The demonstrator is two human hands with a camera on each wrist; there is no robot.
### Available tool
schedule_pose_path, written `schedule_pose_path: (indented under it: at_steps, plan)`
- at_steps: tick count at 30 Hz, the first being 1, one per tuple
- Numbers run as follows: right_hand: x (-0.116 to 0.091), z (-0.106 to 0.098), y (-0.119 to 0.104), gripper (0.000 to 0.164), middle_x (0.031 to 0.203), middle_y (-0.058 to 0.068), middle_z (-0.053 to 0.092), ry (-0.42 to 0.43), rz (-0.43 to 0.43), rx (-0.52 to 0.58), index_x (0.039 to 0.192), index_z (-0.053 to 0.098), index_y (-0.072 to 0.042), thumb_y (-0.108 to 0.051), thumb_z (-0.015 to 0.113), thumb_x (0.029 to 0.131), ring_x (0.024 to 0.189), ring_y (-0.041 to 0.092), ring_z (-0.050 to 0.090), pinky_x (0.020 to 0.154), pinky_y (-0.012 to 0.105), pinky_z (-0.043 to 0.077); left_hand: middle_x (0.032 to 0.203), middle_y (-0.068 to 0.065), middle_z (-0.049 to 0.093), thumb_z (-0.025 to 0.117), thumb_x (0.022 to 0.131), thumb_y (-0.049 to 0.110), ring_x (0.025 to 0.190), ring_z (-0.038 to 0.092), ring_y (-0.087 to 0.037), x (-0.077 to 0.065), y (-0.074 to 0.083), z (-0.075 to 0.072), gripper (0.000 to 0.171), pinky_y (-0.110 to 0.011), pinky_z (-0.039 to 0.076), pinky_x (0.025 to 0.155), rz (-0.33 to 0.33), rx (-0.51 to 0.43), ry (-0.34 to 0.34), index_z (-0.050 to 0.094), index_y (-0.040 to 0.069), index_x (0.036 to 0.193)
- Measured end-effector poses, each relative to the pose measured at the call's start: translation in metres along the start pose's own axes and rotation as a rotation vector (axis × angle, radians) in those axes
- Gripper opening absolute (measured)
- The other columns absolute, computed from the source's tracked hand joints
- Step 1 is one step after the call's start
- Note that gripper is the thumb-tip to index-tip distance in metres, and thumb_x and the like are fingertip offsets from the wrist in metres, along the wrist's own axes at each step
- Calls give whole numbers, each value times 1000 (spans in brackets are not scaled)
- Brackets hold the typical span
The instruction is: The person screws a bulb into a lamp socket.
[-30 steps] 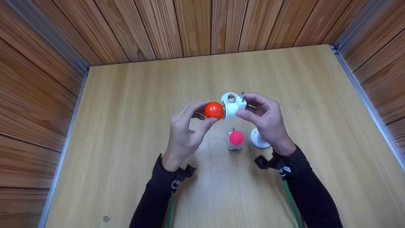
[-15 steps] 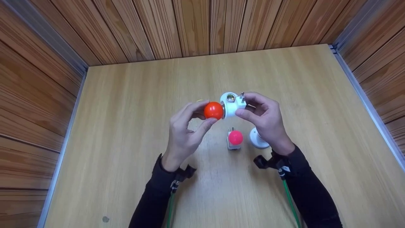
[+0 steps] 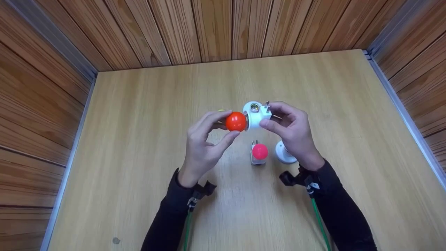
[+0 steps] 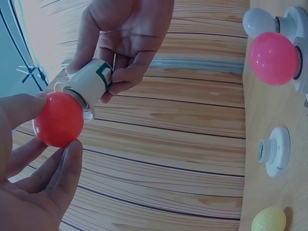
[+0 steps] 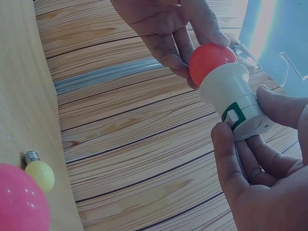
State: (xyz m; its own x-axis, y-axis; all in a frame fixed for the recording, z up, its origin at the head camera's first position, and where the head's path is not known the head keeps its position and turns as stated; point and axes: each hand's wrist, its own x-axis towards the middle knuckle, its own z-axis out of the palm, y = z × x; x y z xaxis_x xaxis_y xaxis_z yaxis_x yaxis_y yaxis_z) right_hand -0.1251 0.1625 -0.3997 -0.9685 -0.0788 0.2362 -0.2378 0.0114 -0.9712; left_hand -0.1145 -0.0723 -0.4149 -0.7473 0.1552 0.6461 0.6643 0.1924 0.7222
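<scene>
Above the table, my left hand (image 3: 205,143) pinches a red light bulb (image 3: 235,121) between thumb and fingers. My right hand (image 3: 292,130) grips a white plug-in lamp socket (image 3: 257,119), whose metal prongs point away from me. The bulb's base sits at the mouth of this socket; in the left wrist view some metal shows between them. How deep the thread goes in cannot be seen. A green-edged switch (image 5: 234,116) is on the socket's side in the right wrist view.
On the table stands a pink bulb (image 3: 260,151) in a plug-in holder. Beside it, partly behind my right hand, is a round white base (image 3: 284,155) bearing a white bulb (image 4: 260,22). A bulbless round socket (image 4: 276,151) and a loose yellow bulb (image 5: 40,175) lie farther back.
</scene>
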Motion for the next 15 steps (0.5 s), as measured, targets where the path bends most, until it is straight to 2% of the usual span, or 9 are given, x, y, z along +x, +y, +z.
schedule_pose_path:
  at_steps: [5,11,15]
  plan:
    - [1,0,1,35,111,-5,74,-4,13,-18,125,69,10,10,74,90,103,14,71,98,21,63,120,-18,76,85,90,10,105,76,-23,0,0,-1,44,-31,67,92,2,3,-3,70,-3,129]
    - [1,0,1,33,110,-4,75,-6,19,-28,125,70,8,8,74,92,101,16,71,95,20,64,123,-18,76,85,90,9,111,76,-24,1,-2,-2,44,-35,68,93,35,22,-15,71,-1,130]
    - [0,-1,1,32,110,-3,76,-10,28,-28,125,71,8,7,73,93,101,17,71,94,20,64,123,-18,76,86,89,8,110,76,-24,0,-3,-2,43,-32,67,93,62,31,-15,72,0,129]
